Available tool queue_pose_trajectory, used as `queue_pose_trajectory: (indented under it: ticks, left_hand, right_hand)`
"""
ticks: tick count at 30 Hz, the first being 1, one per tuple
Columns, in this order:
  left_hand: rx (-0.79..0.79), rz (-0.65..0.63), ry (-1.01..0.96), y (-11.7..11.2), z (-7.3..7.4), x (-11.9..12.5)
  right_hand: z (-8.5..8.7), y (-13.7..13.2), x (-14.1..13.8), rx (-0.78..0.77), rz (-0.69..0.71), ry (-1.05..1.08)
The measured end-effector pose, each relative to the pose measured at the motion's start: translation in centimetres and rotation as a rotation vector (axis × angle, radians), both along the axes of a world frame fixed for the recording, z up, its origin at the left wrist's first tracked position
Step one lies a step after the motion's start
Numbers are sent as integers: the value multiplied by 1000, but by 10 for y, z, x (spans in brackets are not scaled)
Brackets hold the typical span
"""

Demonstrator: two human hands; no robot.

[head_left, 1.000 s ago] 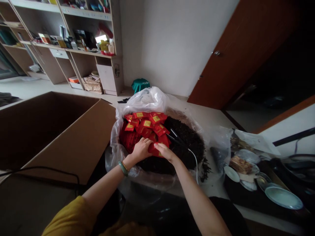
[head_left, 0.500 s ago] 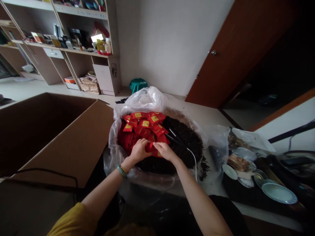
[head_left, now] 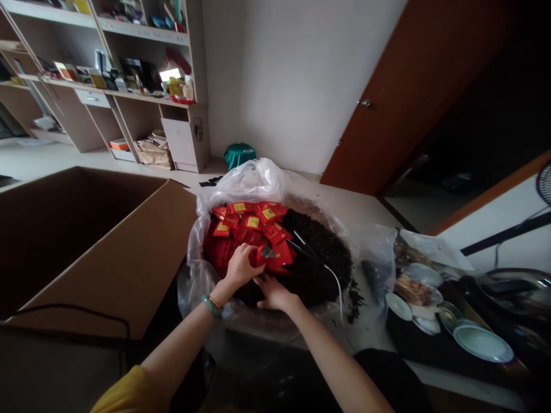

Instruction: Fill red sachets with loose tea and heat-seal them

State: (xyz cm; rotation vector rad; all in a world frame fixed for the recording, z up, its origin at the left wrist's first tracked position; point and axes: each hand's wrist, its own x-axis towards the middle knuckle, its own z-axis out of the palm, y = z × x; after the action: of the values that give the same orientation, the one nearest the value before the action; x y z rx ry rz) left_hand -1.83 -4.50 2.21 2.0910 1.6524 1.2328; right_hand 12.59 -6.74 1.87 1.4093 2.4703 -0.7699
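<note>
My left hand is closed around a small red packet, its open mouth showing something dark inside. Just below it, my right hand lies palm down with fingers apart on the dark, loose dried leaves, which look like tea. A heap of red packets with yellow labels covers the left of the leaves. Across the middle rests a black hair straightener, its two arms apart and a white cord trailing from it. A clear plastic bag lines the wide container around all this.
A large open cardboard box stands at the left. To the right are a clear plastic bag, pale bowls and a dish of brown pieces. Behind are shelves, a green-covered bin and a brown door.
My right hand has left the red packet and moved down onto the leaves, its fingers spreading. The packet stays in my left hand, its mouth now showing.
</note>
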Motion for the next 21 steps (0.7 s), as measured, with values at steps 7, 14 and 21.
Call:
queue_pose_trajectory:
  ticks: [7, 14, 21]
  left_hand:
    - [18, 28, -26, 2, 1, -3]
    - [5, 35, -71, 1, 4, -5]
    - [-13, 43, -99, 2, 5, -7]
  right_hand:
    - [5, -2, -7, 108, -26, -102]
    - [9, -5, -7, 128, 6, -165]
    - [14, 11, 14, 143, -161, 233]
